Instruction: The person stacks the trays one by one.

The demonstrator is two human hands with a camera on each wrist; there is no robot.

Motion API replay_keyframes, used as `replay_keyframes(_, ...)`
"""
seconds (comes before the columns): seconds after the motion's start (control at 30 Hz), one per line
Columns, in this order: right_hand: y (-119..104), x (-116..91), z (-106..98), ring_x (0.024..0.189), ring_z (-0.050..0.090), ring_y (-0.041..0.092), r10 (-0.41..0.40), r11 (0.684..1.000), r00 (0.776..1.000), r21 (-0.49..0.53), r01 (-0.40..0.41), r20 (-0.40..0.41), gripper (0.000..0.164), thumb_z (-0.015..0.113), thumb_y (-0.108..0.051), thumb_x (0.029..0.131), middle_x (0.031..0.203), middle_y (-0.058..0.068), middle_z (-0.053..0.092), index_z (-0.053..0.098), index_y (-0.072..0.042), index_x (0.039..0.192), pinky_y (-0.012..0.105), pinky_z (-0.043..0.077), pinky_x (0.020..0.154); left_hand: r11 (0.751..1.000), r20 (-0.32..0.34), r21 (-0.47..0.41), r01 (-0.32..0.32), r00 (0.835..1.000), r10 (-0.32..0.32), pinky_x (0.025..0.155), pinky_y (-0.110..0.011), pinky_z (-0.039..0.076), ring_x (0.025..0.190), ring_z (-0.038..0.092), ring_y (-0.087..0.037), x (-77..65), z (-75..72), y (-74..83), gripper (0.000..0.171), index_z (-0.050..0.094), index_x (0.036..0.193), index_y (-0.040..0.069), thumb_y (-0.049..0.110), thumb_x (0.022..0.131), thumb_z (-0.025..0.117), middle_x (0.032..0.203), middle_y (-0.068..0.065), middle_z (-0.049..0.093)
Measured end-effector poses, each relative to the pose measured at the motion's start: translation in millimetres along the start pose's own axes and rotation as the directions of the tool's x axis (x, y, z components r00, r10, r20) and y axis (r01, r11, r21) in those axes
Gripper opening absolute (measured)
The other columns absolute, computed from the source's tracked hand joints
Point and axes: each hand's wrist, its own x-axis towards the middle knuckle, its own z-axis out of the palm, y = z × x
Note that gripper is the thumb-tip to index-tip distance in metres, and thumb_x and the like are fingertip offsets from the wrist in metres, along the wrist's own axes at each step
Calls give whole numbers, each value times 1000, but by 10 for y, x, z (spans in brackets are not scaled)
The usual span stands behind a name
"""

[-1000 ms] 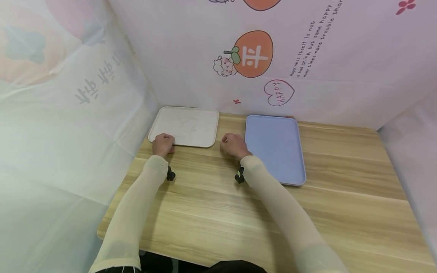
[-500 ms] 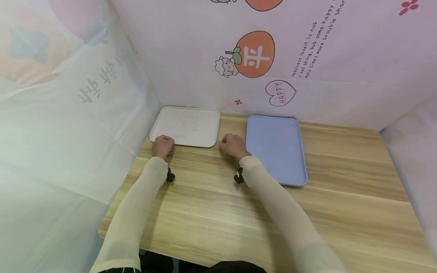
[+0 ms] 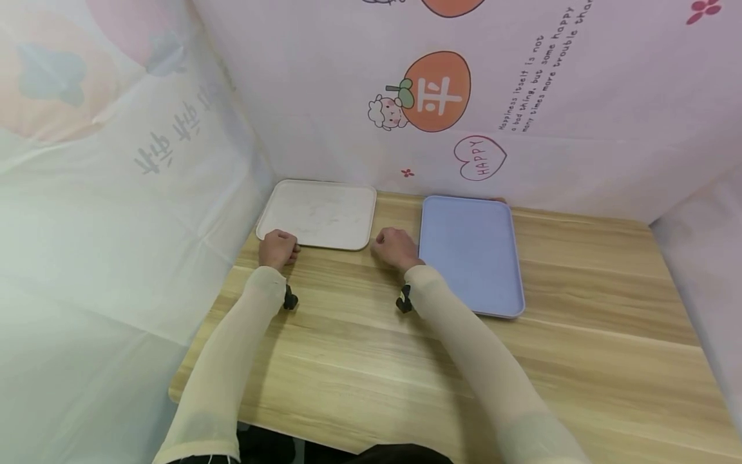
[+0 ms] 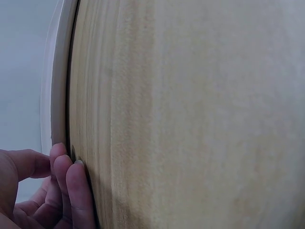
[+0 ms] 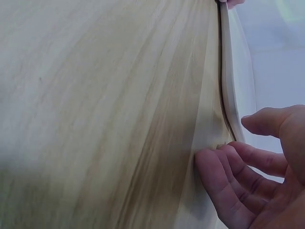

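Note:
In the head view, a white rectangular tray (image 3: pixel 319 212) lies on the wooden table (image 3: pixel 348 361) against the back wall. My left hand (image 3: pixel 279 249) is at its front left edge; in the left wrist view the thumb and curled fingers (image 4: pixel 78 191) pinch the tray's rim. My right hand (image 3: pixel 397 247) rests just off the tray's front right corner. The right wrist view shows its thumb held apart from bent fingers (image 5: pixel 214 176), which touch the table beside that corner. It holds nothing.
A light blue tray (image 3: pixel 469 251) lies lengthwise right of my right hand, partly behind the right sleeve (image 3: pixel 464 328). White printed cloth walls (image 3: pixel 324 96) enclose the back and sides. Small black devices (image 3: pixel 290 298) sit on both wrists.
My left hand's fingers have shifted and tucked in a little at the tray edge. The right hand has hardly moved, and both trays keep their places on the table.

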Motion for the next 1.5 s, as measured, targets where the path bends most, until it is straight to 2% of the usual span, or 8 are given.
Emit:
replay_keyframes(0.13, -97, -79, -1, 96, 69, 27, 7, 1000, 1000, 0, -7, -16, 37, 62, -37, 105, 132, 13, 75, 77, -9, 125, 49, 62, 86, 1000, 2, -2, 10, 1000, -10, 60, -22, 65, 67, 70, -10, 7, 2, -6, 25, 66, 124, 5, 19, 106, 56, 86, -2, 76)
replay_keyframes(0.4, -160, -107, 65, 99, 68, 28, -19, 999, 998, 25, 21, -53, 36, 61, -39, 109, 126, 12, 77, 77, -8, 118, 46, 61, 88, 1000, -4, 9, 23, 1000, -22, 59, -20, 64, 68, 69, -10, -3, -1, 9, 26, 66, 125, 5, 19, 106, 56, 90, -4, 77)
replay_keyframes(0.5, -164, -89, 76, 96, 67, 26, -23, 999, 998, 27, 25, -61, 35, 62, -41, 109, 121, 11, 77, 77, -10, 113, 44, 60, 87, 1000, -6, 3, 27, 1000, -27, 58, -20, 64, 68, 69, -10, 3, 4, 17, 26, 66, 125, 5, 19, 106, 56, 91, -4, 77)
replay_keyframes(0.73, -179, -29, 95, 84, 62, 24, -19, 1000, 999, 24, 20, -50, 31, 62, -39, 109, 105, 9, 75, 73, -11, 101, 39, 55, 72, 999, -14, -5, 32, 999, -32, 58, -19, 64, 66, 69, -9, 40, 13, -3, 26, 67, 126, 5, 19, 107, 56, 88, -2, 77)
replay_keyframes(0.8, -137, 55, 143, 83, 62, 23, -9, 1000, 999, 10, 10, -51, 28, 64, -38, 107, 104, 8, 75, 73, -12, 99, 39, 55, 69, 1000, -14, -7, 30, 999, -30, 58, -19, 64, 66, 69, -9, 39, 11, -2, 26, 66, 126, 5, 19, 107, 56, 87, -2, 77)
replay_keyframes(1.03, -112, 139, 215, 86, 64, 24, 20, 1000, 997, -9, -20, -76, 27, 64, -37, 105, 104, 7, 75, 71, -13, 95, 45, 58, 72, 998, -6, -42, 38, 999, -38, 57, -21, 65, 61, 69, -8, -3, 8, 36, 24, 65, 124, 3, 17, 107, 55, 84, -3, 75)
replay_keyframes(1.3, -199, 36, 205, 85, 63, 27, 31, 999, 992, 43, -26, -125, 23, 65, -30, 104, 96, 9, 71, 67, -10, 92, 45, 57, 75, 993, 1, -99, 58, 998, -58, 57, -21, 66, 58, 69, -6, -18, 20, 68, 25, 61, 128, 1, 14, 108, 54, 79, -1, 72)
replay_keyframes(1.5, -171, 163, 298, 65, 53, 23, 33, 996, 991, 83, -22, -132, 27, 63, -21, 98, 70, 4, 54, 53, -11, 74, 37, 46, 54, 988, -21, -136, 67, 997, -70, 58, -23, 67, 57, 70, -8, -21, 32, 99, 25, 58, 130, 0, 8, 107, 55, 76, -3, 70)
